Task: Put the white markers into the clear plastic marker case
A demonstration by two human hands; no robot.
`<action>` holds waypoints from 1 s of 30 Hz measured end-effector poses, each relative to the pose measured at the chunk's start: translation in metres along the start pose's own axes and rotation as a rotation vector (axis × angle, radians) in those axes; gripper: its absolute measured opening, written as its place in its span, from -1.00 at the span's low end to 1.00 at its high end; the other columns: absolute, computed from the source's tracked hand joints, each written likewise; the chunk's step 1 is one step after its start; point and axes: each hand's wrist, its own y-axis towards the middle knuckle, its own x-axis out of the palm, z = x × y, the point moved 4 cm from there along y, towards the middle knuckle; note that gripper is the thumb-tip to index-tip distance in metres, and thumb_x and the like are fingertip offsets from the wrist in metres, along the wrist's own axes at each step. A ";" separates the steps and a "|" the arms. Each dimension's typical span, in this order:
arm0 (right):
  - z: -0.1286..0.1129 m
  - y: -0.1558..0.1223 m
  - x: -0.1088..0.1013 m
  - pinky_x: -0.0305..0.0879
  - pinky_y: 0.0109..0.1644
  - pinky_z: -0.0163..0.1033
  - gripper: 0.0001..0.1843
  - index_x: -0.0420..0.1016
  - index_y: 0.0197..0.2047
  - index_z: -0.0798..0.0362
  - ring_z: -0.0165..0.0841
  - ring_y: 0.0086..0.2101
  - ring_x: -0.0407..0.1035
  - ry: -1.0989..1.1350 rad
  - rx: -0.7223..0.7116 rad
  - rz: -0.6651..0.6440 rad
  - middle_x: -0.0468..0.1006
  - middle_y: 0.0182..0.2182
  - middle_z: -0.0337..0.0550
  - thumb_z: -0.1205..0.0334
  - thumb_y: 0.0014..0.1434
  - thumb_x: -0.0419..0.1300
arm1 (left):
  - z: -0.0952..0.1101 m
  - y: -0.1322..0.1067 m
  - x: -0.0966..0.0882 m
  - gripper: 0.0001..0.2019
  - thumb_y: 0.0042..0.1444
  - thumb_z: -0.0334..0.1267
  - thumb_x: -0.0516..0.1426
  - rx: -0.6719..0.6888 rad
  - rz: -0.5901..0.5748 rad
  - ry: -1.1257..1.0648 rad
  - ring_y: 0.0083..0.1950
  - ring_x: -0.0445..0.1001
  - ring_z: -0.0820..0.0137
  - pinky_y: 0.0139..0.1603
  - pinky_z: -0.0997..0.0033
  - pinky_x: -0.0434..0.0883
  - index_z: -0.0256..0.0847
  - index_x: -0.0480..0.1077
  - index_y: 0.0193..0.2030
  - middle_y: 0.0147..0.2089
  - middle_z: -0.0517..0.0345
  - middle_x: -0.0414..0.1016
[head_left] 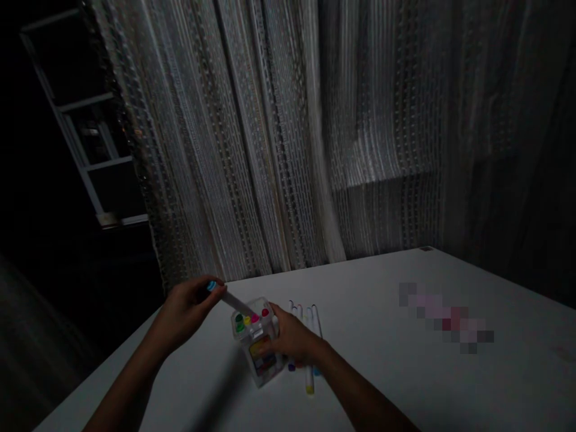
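Observation:
My left hand [191, 309] pinches a white marker [237, 303] near its blue end. The marker slants down to the right, and its lower end meets the top of a clear plastic marker case [258, 363]; whether it is inside cannot be made out. My right hand [292, 333] wraps around the right side of this case, which is tilted on the table. Green, yellow, pink and red marker caps [255, 318] show in its opening. Several loose white markers [309, 378] lie just right of the case, partly hidden by my right hand and forearm.
Everything rests on a white table [360, 336]. A pixelated pinkish patch [445, 315] covers something on its right side. Behind the far edge hangs a patterned grey curtain [270, 132]. A dark window or shelf frame [108, 162] stands at the left.

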 end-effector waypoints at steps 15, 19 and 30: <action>0.040 -0.007 0.027 0.36 -0.19 -0.25 -0.38 0.39 -0.05 0.01 -0.29 -0.23 0.43 0.175 0.109 -0.045 0.54 -0.22 -0.22 0.28 -0.25 0.40 | -0.019 -0.010 0.063 -0.64 0.14 -0.05 -0.05 0.080 -0.457 0.246 -0.36 0.38 0.38 -0.34 0.45 0.26 -0.22 0.41 -0.46 -0.39 0.13 0.40; 0.041 -0.008 0.028 0.35 -0.20 -0.27 -0.38 0.38 -0.04 0.00 -0.30 -0.22 0.43 0.157 0.098 -0.047 0.53 -0.21 -0.23 0.26 -0.24 0.40 | -0.017 -0.013 0.062 -0.62 0.17 -0.04 -0.08 0.129 -0.453 0.254 -0.36 0.36 0.39 -0.32 0.44 0.26 -0.22 0.39 -0.46 -0.39 0.14 0.35; 0.020 -0.003 -0.035 0.31 -0.29 -0.28 -0.48 0.33 0.08 0.10 -0.39 -0.35 0.40 0.014 0.082 0.165 0.49 -0.12 -0.09 0.08 0.07 0.17 | -0.027 -0.010 0.051 -0.65 0.16 -0.03 -0.05 0.136 -0.322 0.158 -0.13 0.42 0.29 -0.19 0.39 0.34 -0.18 0.46 -0.26 -0.16 0.02 0.47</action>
